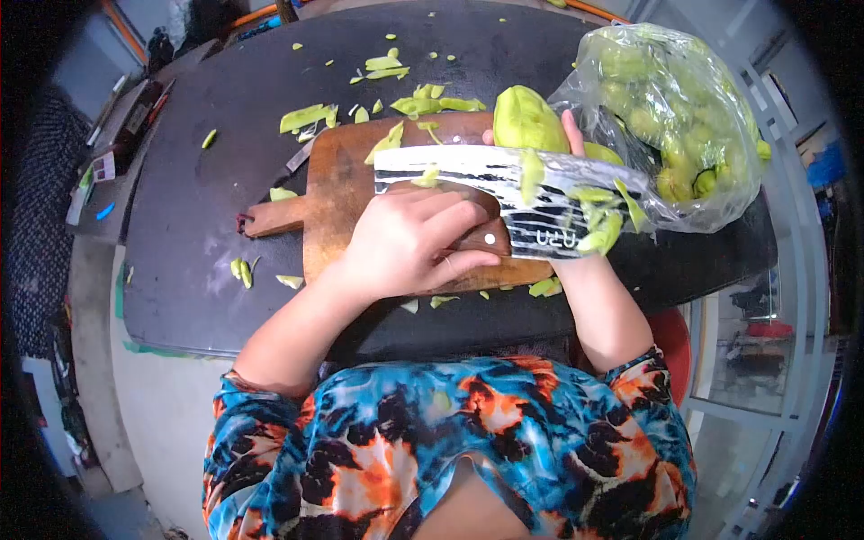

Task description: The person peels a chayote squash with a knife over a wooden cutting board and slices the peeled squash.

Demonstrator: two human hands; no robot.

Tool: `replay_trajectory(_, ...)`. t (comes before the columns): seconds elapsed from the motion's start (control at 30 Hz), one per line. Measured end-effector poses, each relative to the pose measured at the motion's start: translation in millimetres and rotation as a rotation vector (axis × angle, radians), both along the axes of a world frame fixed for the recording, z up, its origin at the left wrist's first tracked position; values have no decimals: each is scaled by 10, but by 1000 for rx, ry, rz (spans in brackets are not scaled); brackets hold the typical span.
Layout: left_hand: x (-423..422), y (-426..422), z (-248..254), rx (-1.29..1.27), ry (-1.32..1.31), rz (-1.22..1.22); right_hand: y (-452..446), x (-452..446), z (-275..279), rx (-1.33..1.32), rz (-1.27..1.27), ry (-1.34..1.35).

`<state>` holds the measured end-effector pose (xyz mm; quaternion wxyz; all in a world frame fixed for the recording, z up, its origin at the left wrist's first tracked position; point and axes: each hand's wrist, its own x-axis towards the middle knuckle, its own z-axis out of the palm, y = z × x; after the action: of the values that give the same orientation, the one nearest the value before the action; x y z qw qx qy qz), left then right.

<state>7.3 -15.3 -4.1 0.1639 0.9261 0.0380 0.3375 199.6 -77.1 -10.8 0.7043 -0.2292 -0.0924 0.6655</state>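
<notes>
My left hand (pixel 414 236) is closed around the brown handle of a wide cleaver (pixel 540 236), whose blade points right with green peel pieces stuck on it. Beyond the blade, a large pale-green peeled vegetable (pixel 529 119) rests in my right hand (pixel 573 133). The thumb shows at its right side and a fingertip at its left; the blade hides the palm. Below both hands lies a wooden cutting board (pixel 335 202) with its handle toward the left. Green peelings (pixel 306 118) are scattered on and around the board.
A clear plastic bag (pixel 711 103) of green vegetables sits at the right of the dark table (pixel 216 234). Another blade (pixel 299 158) shows partly at the board's upper left. Assorted items (pixel 135 117) lie on a side surface at left; a red stool (pixel 669 346) is partly visible.
</notes>
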Motion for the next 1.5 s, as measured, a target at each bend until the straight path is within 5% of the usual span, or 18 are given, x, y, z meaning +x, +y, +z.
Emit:
replay_trajectory(1.03,57,-107,-81,5,14,-91,40,30,-209,170,152,103)
replay_trajectory(1.17,27,-13,-46,0,7,2,-2,67,-140,112,-9,144)
replay_trajectory(1.33,-123,405,-78,-287,-158,488,52,76,-142,467,91,-90)
replay_trajectory(1.5,-194,311,36,-250,-39,392,92,84,-144,333,-8,-20)
